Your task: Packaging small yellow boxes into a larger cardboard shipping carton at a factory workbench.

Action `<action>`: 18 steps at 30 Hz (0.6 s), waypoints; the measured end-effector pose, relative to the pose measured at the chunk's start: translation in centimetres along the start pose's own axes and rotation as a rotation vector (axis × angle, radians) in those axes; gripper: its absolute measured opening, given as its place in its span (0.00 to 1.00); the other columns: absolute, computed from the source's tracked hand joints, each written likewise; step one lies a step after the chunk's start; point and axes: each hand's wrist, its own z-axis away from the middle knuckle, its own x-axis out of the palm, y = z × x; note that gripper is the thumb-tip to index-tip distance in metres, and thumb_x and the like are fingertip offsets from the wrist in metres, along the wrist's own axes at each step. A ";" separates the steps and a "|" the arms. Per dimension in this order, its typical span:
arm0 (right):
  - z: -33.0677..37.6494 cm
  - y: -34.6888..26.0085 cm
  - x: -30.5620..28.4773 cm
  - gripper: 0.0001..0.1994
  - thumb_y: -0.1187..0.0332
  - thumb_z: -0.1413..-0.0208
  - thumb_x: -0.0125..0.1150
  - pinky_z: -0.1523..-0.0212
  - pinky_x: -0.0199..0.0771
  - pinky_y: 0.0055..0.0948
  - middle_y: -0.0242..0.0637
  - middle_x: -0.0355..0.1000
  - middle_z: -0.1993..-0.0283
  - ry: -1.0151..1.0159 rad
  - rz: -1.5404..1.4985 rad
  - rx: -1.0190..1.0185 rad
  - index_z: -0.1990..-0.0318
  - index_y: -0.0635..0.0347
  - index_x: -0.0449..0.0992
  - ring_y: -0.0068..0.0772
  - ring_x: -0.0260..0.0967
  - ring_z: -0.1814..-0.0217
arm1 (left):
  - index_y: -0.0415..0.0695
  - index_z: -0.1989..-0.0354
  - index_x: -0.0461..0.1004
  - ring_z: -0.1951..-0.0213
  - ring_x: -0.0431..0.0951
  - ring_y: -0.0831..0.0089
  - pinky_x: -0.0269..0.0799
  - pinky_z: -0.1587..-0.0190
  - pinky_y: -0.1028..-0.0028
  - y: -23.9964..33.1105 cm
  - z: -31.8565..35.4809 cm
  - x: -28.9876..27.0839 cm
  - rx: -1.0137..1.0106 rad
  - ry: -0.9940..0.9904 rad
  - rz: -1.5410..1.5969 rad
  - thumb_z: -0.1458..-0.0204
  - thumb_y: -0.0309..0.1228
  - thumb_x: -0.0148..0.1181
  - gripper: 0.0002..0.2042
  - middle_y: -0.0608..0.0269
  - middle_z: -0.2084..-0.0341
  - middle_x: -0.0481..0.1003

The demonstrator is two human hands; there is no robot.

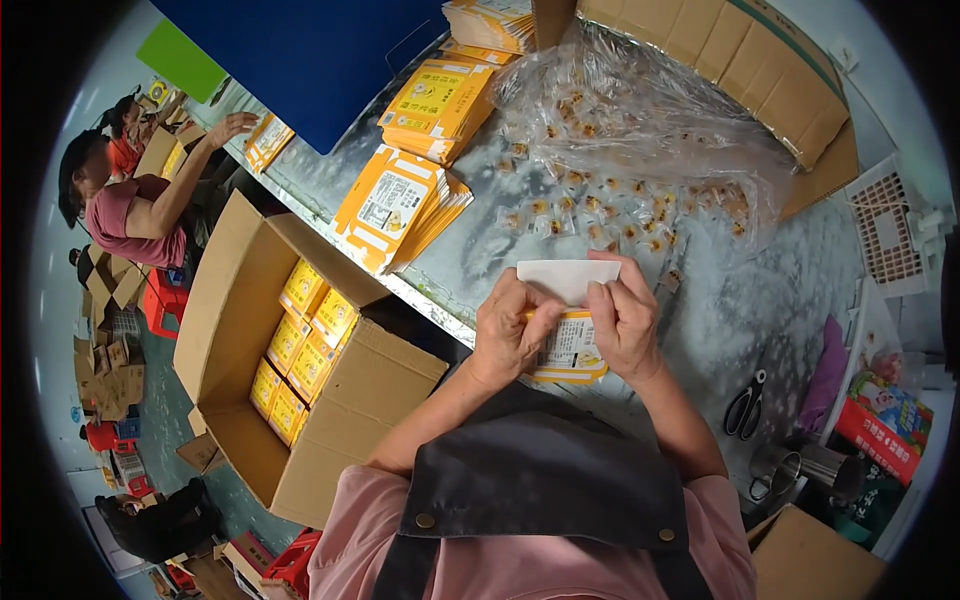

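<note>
Close in front of my body, both hands are on a small yellow-and-white carton [572,350] with a printed panel. Its white flap [568,280] stands up at the far end. My left hand [512,328] closes on the carton's left side, with the thumb across the front near the flap. On the opposite side, my right hand [626,322] pinches the flap's right edge with bent fingers. Beyond my hands lie many small clear packets [600,215] with brownish contents, spilling from a clear plastic bag [650,115].
Stacks of flat yellow cartons [437,108] stand along the table's left edge. An open cardboard box [350,400] beside the table holds filled yellow boxes [290,350]. Black scissors [744,405] and metal cups [832,470] sit at right. At far left, a person [145,215] works.
</note>
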 end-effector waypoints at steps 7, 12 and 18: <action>1.4 0.5 1.4 0.22 0.69 0.38 0.55 0.48 0.70 0.27 0.47 0.64 0.40 0.108 -0.458 0.113 0.39 0.67 0.57 0.29 0.69 0.48 | 0.40 0.32 0.45 0.45 0.70 0.63 0.67 0.44 0.67 -0.8 1.6 0.6 -0.092 0.137 0.189 0.47 0.23 0.65 0.39 0.50 0.45 0.65; 2.8 1.0 0.9 0.16 0.69 0.38 0.57 0.56 0.71 0.22 0.37 0.74 0.56 -0.073 -0.345 0.315 0.47 0.68 0.67 0.19 0.68 0.57 | 0.39 0.30 0.40 0.50 0.73 0.62 0.70 0.47 0.65 -1.2 1.7 1.3 0.003 0.195 0.153 0.46 0.20 0.62 0.40 0.46 0.50 0.67; 0.0 1.7 -0.4 0.13 0.68 0.42 0.62 0.63 0.72 0.25 0.38 0.76 0.65 -0.339 -0.377 0.437 0.55 0.68 0.75 0.19 0.70 0.64 | 0.40 0.29 0.45 0.47 0.67 0.59 0.67 0.44 0.61 -1.3 3.8 -2.8 -0.513 0.061 -0.102 0.42 0.32 0.59 0.37 0.47 0.42 0.60</action>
